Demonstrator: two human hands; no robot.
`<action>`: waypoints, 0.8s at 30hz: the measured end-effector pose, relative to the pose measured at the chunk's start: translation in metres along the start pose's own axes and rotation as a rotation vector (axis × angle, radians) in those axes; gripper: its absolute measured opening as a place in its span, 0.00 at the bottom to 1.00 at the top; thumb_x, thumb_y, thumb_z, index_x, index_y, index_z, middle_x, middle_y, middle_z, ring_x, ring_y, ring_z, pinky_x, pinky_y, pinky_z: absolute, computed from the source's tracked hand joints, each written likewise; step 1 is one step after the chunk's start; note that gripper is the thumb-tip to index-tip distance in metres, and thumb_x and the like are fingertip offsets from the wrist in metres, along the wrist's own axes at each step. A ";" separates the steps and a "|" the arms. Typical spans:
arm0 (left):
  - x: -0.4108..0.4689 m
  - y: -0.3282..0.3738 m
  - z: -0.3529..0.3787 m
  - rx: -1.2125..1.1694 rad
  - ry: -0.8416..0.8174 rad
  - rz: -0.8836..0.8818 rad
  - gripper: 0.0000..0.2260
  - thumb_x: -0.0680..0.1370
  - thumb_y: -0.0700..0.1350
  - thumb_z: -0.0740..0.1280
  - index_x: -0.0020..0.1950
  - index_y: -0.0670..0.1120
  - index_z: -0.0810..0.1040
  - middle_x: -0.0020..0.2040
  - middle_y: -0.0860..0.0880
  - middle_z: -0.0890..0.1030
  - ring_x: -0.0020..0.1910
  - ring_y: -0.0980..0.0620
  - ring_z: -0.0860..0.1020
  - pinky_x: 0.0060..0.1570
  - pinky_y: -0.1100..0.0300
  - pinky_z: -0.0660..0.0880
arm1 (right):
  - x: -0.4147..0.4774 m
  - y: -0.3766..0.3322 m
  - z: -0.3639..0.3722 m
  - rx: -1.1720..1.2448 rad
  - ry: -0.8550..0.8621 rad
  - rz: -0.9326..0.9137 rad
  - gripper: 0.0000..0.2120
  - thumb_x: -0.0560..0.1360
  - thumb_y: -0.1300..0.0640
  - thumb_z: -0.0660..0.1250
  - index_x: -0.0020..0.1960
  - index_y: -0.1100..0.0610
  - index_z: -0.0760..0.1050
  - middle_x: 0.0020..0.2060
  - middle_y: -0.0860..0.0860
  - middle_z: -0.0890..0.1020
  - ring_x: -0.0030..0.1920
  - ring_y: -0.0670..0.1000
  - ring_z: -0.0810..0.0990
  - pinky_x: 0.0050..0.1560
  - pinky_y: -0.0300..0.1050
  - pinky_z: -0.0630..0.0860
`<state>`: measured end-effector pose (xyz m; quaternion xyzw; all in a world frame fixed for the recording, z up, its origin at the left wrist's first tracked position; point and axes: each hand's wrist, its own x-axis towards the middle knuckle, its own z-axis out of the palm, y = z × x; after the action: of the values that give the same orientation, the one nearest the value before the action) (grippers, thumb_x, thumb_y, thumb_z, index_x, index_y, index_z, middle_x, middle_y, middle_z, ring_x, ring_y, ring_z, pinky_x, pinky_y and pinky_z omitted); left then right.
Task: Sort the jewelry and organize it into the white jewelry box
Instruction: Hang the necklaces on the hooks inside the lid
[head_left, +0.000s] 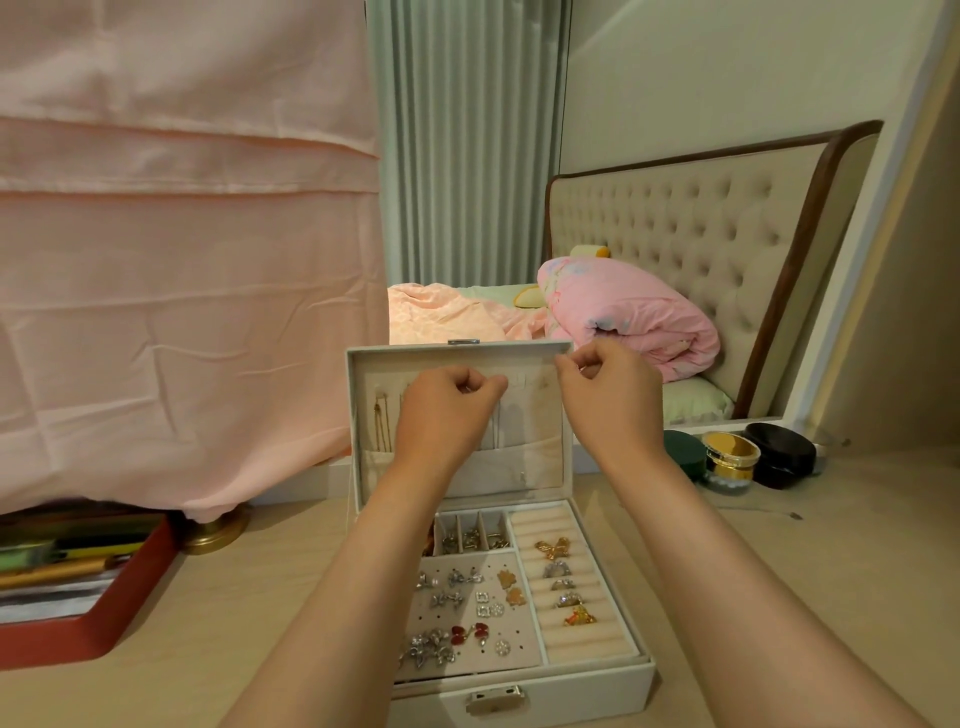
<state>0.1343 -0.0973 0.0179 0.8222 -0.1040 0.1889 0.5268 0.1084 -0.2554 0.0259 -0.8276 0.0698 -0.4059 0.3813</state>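
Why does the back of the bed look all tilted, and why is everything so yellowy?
Head view: the wide-angle lens bends the edges, so the headboard and the pale strip beside it lean; warm room light tints everything yellowish; anything the left hand and right hand pinch is too fine to see.

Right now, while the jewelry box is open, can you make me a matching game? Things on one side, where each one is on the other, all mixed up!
1. thin gold chain necklace
2. red cherry-shaped earrings
3. gold butterfly-shaped ring
4. round gold-banded jar

A. on the table, right of the white jewelry box
B. hanging inside the open lid
C. in the padded ring rolls
D. on the holed earring panel

Pairs: 1-B, 2-D, 3-C, 4-A.
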 end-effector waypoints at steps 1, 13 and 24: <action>-0.001 0.000 -0.001 -0.006 0.006 0.021 0.13 0.76 0.53 0.71 0.35 0.49 0.81 0.29 0.54 0.77 0.32 0.57 0.75 0.38 0.60 0.72 | -0.002 0.002 -0.004 -0.026 -0.036 0.016 0.08 0.76 0.53 0.68 0.39 0.53 0.78 0.33 0.47 0.80 0.38 0.50 0.78 0.37 0.44 0.70; -0.015 0.031 -0.020 -0.335 -0.454 -0.030 0.11 0.82 0.45 0.66 0.43 0.41 0.79 0.29 0.49 0.75 0.28 0.53 0.73 0.33 0.60 0.77 | -0.035 0.000 -0.024 0.250 -0.613 0.163 0.15 0.80 0.57 0.65 0.65 0.48 0.78 0.55 0.45 0.84 0.59 0.45 0.81 0.62 0.44 0.75; -0.004 0.023 -0.024 -0.222 -0.356 -0.066 0.07 0.77 0.48 0.73 0.43 0.45 0.82 0.30 0.54 0.74 0.29 0.56 0.70 0.32 0.62 0.69 | -0.023 -0.003 -0.018 0.647 -0.539 0.357 0.05 0.80 0.58 0.69 0.49 0.59 0.82 0.28 0.50 0.72 0.25 0.47 0.68 0.31 0.44 0.75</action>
<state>0.1177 -0.0848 0.0441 0.7825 -0.1885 0.0107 0.5933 0.0790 -0.2536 0.0208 -0.7171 -0.0206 -0.1050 0.6887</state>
